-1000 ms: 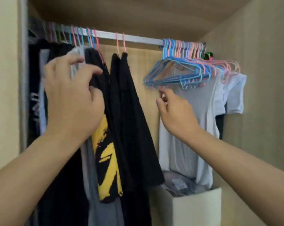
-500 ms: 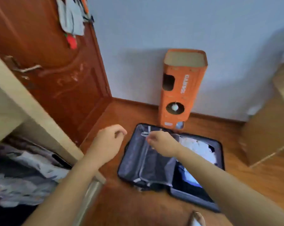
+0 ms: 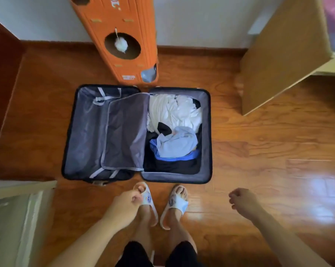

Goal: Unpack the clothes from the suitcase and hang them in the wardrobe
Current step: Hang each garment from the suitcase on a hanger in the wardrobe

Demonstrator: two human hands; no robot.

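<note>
The suitcase [image 3: 137, 133] is seen from almost straight above, lying open on the wooden floor [image 3: 259, 160] in front of the person's feet; half a second ago it was viewed at a slant from farther back, with both arms stretched out over it. Its left half is lined in grey and partly covered by a loose grey flap [image 3: 126, 132]. The clothes [image 3: 174, 132] are packed in the right half: white pieces at the far end, a pale blue piece over brighter blue in the middle, black at the near end. None has been lifted out.

The hands are now lowered and drawn back toward the body. The left hand [image 3: 124, 205] is held above the left slipper [image 3: 148, 201], fingers loosely curled, nothing gripped. The right hand [image 3: 243, 203] hangs over bare floor, well apart from the suitcase, fingers likewise loosely curled and empty. A second ago both were raised among the hangers on the wardrobe rail.

An orange box [image 3: 122, 37] with a round hole and a white puff inside stands against the wall just behind the suitcase; only its lower part is in view now, whereas its open top was visible before. A brown panel [image 3: 284, 53] fills the upper right. The red-brown door [image 3: 1, 74] is reduced to a strip at the left edge. A pale wardrobe edge [image 3: 22, 186] shows at lower left. Black shorts [image 3: 159, 255] are seen at the bottom.
</note>
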